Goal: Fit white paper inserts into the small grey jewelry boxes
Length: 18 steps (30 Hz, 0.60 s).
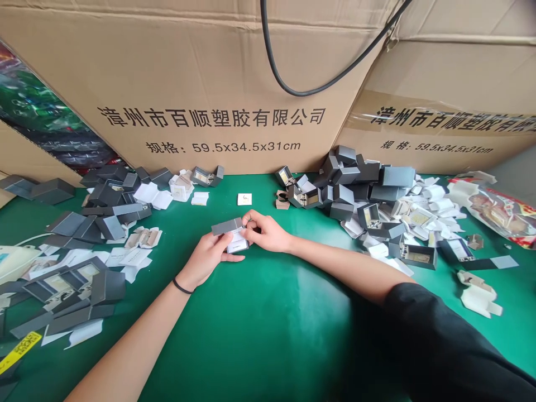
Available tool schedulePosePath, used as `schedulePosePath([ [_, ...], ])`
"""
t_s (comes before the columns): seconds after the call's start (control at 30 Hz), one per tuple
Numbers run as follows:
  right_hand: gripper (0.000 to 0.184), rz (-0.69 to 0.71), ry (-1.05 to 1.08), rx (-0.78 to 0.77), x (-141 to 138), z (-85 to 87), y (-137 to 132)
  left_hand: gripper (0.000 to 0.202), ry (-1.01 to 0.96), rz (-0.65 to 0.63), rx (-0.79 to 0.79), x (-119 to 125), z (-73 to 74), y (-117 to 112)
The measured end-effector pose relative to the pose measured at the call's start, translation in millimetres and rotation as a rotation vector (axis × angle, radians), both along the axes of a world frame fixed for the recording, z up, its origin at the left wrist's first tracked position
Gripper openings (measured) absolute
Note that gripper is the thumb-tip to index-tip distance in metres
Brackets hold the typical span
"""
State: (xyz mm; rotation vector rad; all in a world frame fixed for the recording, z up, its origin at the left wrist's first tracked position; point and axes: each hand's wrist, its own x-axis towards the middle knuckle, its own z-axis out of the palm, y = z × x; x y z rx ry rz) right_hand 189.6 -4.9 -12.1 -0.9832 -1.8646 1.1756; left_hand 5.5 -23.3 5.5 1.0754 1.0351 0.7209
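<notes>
My left hand (209,254) and my right hand (268,231) meet over the green table (268,312), both closed on one small grey box (228,228) with a white insert (238,243) showing at its lower side. The left fingers wrap the box from below. The right fingers pinch its right end. A black band sits on my left wrist (183,287). A small white card (244,199) lies just beyond the hands.
A heap of grey boxes and white inserts (377,206) lies at the right, and flat grey sleeves with white papers (84,251) at the left. Large cardboard cartons (209,84) wall off the back. A black cable (293,84) hangs in front of them.
</notes>
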Motion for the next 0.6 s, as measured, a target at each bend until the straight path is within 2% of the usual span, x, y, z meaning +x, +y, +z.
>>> schedulePosePath([
  [0.2,0.015,-0.001,-0.018,0.018,-1,-2.8,-1,0.047,0.054,0.024,0.038,2,0.8,-1],
  [0.4,0.016,-0.065,0.136,-0.058,0,-4.2,2,0.050,0.008,0.054,0.180,8,-0.9,-10],
  [0.5,0.021,-0.098,0.195,-0.124,1,-6.1,5,0.051,0.008,0.061,0.240,9,-2.4,-11],
  [0.6,0.027,-0.103,0.194,-0.124,0,-7.9,6,0.057,0.039,0.072,0.284,8,-2.8,-9],
])
